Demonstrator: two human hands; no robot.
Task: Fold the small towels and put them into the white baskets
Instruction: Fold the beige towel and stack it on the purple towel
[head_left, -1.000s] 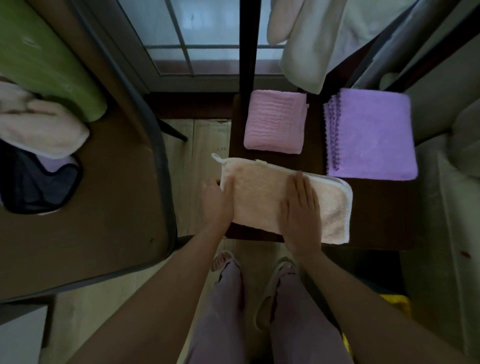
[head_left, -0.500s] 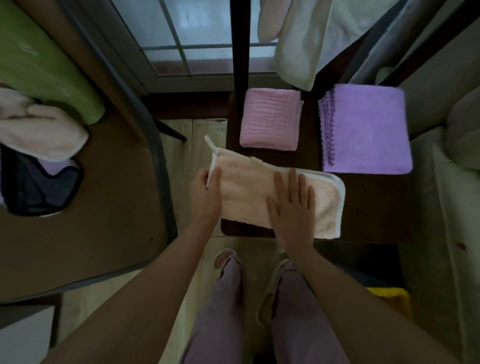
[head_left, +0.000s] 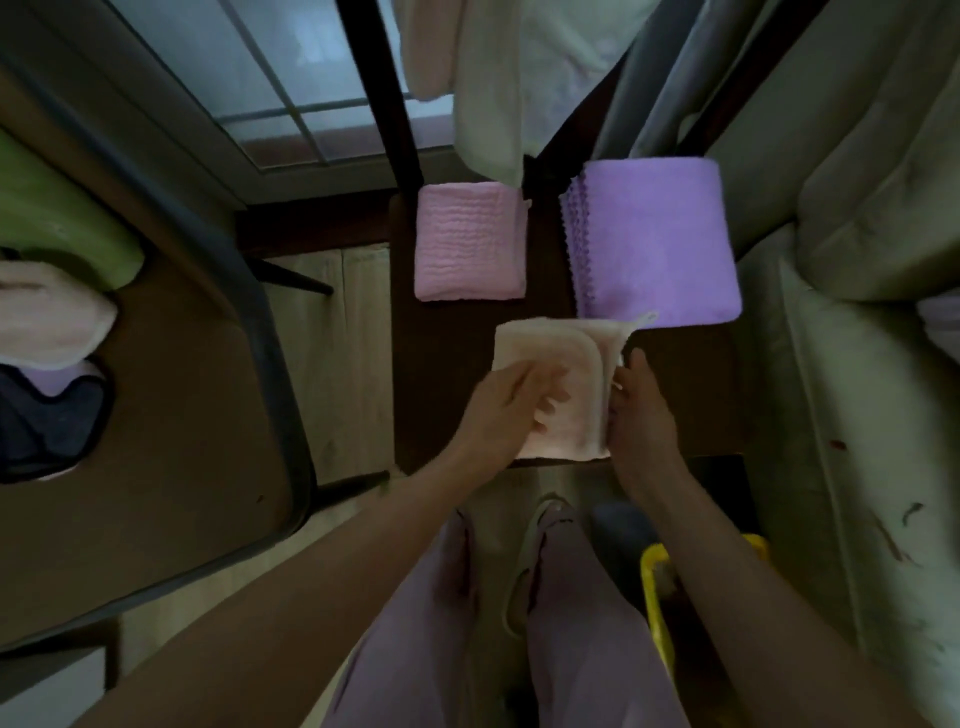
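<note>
Both hands on peach towel (head_left: 558, 384): L hand (head_left: 511, 410) fingers flat atop, R hand (head_left: 641, 415) gripping its edge.

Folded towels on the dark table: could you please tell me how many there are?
3: a pink towel at the back left, a purple towel at the back right, and a peach towel in front under both hands. Others could be hidden.

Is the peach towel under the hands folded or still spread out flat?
Folded. The peach towel shows stacked layer edges on its right side, beside the right hand; the left hand rests on top.
</note>
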